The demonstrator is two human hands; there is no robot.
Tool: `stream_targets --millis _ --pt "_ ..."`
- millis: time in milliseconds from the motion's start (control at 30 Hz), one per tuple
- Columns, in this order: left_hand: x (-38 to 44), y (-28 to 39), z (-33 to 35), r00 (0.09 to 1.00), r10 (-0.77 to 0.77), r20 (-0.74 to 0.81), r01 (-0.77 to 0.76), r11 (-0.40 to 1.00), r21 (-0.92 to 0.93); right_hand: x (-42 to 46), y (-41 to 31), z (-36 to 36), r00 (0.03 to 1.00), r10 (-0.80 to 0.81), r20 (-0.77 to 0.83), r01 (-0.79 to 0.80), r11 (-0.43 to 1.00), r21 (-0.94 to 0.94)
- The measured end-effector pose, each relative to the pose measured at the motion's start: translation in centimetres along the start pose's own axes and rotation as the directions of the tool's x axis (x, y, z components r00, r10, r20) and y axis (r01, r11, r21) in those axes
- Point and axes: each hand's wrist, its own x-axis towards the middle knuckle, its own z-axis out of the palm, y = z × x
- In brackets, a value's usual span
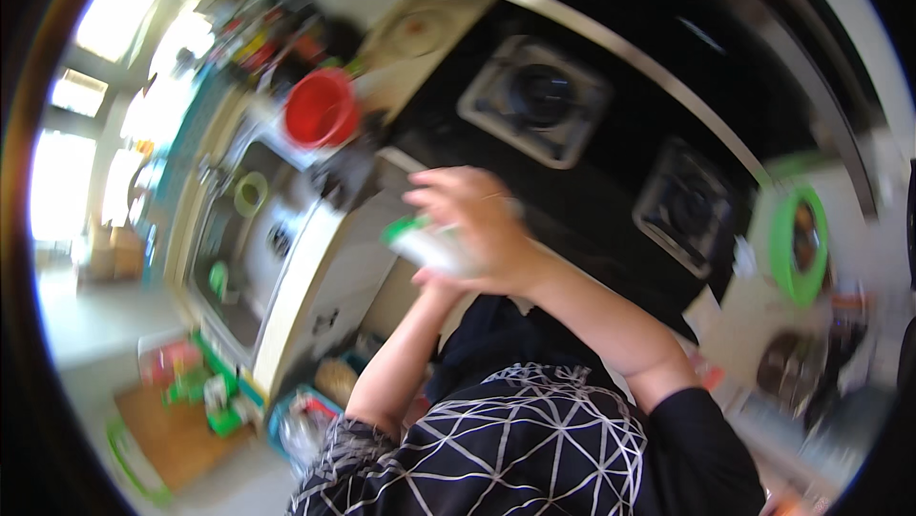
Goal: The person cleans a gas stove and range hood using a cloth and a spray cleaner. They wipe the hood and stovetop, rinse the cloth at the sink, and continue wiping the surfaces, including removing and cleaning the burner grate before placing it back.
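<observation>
In front of my body, a white container with a green end, blurred by motion, lies between my two hands. My right hand curves over it from the right, its fingers stretched towards the left. Below the container, my left hand meets it close to the right wrist; most of the left fingers are hidden. Both hands are raised beside the near left corner of a black gas hob. The exact kind of container is too blurred to tell.
A red tub stands beyond the steel sink on the left. Two burners sit on the hob. A green-rimmed round container stands at right. A wooden cutting board and a teal bin are at lower left.
</observation>
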Motion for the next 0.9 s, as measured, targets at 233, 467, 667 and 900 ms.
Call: stream_targets --millis 233,467,667,900 --pt "0.3 -9.1 -9.8 0.749 -0.138 -0.648 0.166 0.986 -0.019 -8.5 1.6 -3.6 0.951 0.309 -0.026 -0.307 0.95 0.064" --pt "-2.9 -18.8 -23.5 0.376 0.033 -0.926 0.583 0.769 0.264 -24.4 2.0 -11.3 0.656 0.613 -0.441 -0.727 0.67 -0.149" --pt "-5.7 -19.8 -24.9 0.361 -0.029 -0.932 0.642 0.733 0.226 -40.4 1.7 -15.9 0.246 0.419 -0.874 -0.956 0.253 -0.147" --pt "-5.0 -19.1 -23.9 0.272 -0.181 -0.945 0.705 0.706 0.068 -50.0 4.2 -19.5 -0.125 0.283 -0.951 -0.987 0.063 0.148"
